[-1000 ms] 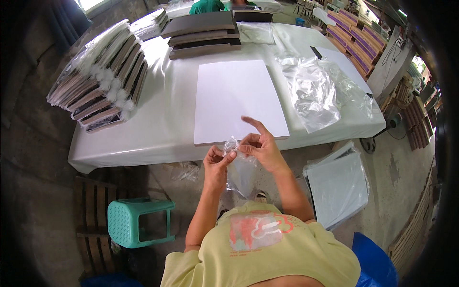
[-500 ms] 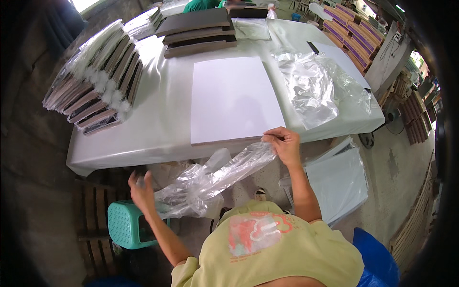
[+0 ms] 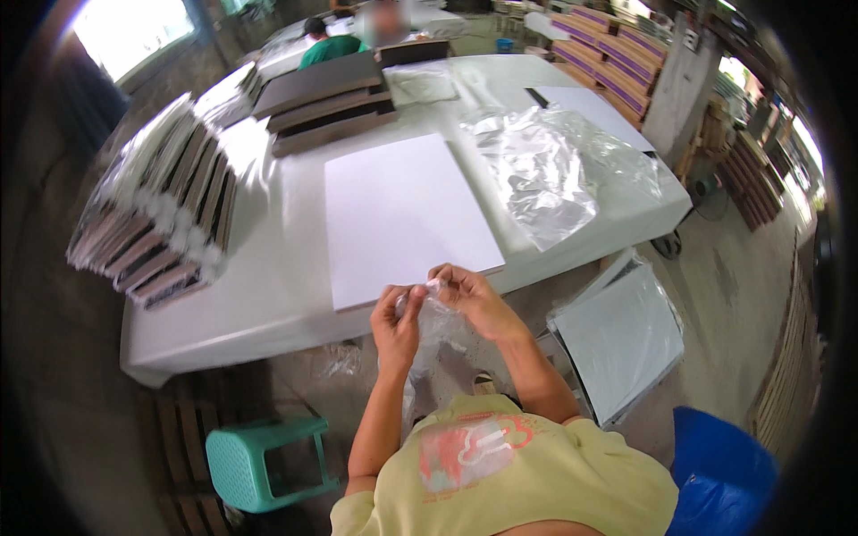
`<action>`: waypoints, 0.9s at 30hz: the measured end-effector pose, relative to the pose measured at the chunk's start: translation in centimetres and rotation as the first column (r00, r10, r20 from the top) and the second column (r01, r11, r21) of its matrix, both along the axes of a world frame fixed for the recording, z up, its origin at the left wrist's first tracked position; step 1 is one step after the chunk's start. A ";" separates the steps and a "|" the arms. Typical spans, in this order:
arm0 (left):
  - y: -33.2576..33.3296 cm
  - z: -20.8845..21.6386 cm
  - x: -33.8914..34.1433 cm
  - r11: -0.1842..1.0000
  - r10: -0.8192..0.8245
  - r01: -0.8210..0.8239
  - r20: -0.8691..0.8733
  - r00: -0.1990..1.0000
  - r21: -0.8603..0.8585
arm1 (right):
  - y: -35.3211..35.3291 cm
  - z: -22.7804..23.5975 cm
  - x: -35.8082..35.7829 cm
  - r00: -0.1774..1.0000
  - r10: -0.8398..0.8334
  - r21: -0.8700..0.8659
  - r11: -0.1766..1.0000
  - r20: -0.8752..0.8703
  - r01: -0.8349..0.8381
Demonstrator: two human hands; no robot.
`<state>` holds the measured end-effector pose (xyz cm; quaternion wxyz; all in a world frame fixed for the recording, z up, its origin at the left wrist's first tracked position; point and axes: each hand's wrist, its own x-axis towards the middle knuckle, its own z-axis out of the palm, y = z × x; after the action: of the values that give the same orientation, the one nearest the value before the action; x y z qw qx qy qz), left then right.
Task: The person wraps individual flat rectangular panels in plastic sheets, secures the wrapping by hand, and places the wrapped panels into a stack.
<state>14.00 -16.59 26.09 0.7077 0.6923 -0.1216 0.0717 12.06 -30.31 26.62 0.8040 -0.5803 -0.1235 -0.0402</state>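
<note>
A clear plastic bag (image 3: 438, 323) hangs from my two hands at the table's front edge. My left hand (image 3: 396, 326) pinches it on one side, thumb and fingers pressed together. Close beside it, my right hand (image 3: 471, 299) grips the bag too, fingers bent. Just beyond my hands lies a flat white panel (image 3: 402, 210) on the white-covered table (image 3: 259, 308). Its near edge is partly covered by my fingers. To the right of the panel, more clear plastic bags (image 3: 541, 183) lie crumpled on the table.
Plastic-wrapped panels (image 3: 165, 201) stand stacked at the left, and dark panels (image 3: 326, 94) lie piled farther back. A green stool (image 3: 241, 469) is at lower left. Wrapped sheets (image 3: 617, 330) lean at the right, near a blue plastic sheet (image 3: 719, 456). People sit at the far end.
My left hand has come up and right to meet my right hand. The bag, stretched between them before, now hangs bunched. The view has shifted, showing more of the room's far end.
</note>
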 end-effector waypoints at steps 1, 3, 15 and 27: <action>-0.1 -1.0 0.5 0.997 0.073 -0.069 0.171 0.983 -0.031 | 0.0 0.6 -0.3 0.998 0.045 0.015 0.999 -0.048 -0.044; -1.2 0.4 -0.2 0.997 0.014 -0.005 0.116 0.993 -0.076 | -0.5 0.8 -0.9 0.999 -0.023 0.102 0.994 -0.034 0.027; 3.4 0.0 -3.2 0.558 -0.797 0.830 -0.276 0.537 0.003 | -8.3 3.4 -1.2 0.986 -0.025 0.410 0.908 -0.162 0.091; 17.2 -2.3 -2.0 0.352 -0.844 0.811 0.217 0.491 -0.467 | -12.2 -0.1 -2.2 0.917 -0.124 0.271 0.933 -0.379 0.238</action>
<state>12.02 0.63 23.77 0.8049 0.3220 -0.4079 -0.2865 9.90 -42.52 26.53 0.8870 -0.4526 0.0870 -0.0286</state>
